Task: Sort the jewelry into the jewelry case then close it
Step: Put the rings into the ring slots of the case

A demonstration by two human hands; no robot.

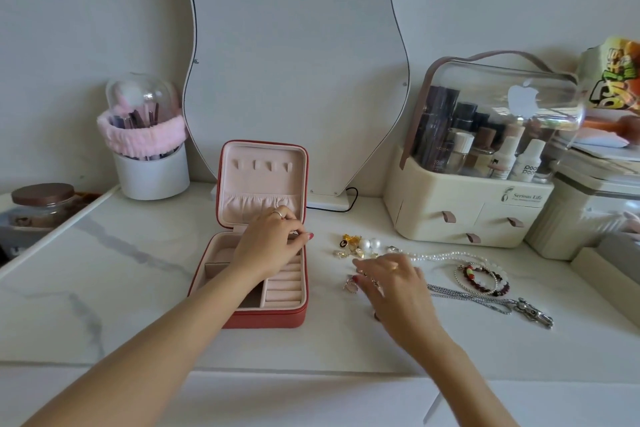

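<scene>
A red jewelry case [266, 318] lies open on the white marble table [138, 305], its pink-lined lid [263, 163] standing upright. My left hand [270, 246] hovers over the ring rolls at the case's right rim, fingertips pinching something small that I cannot identify. To the right of the case, my right hand [398, 284] rests fingertips-down on loose rings, beside a pink ring [348, 283]. Behind it lie small earrings and charms [360, 246], a pearl necklace [446, 256], beaded bracelets [481, 279] and a silver chain [485, 302].
A wavy mirror [294, 62] stands behind the case with its cord at the base. A cream cosmetics organizer [467, 218] sits at the back right beside ribbed containers [588, 218]. A white brush holder [150, 177] and a brown-lidded jar [43, 204] stand at the left.
</scene>
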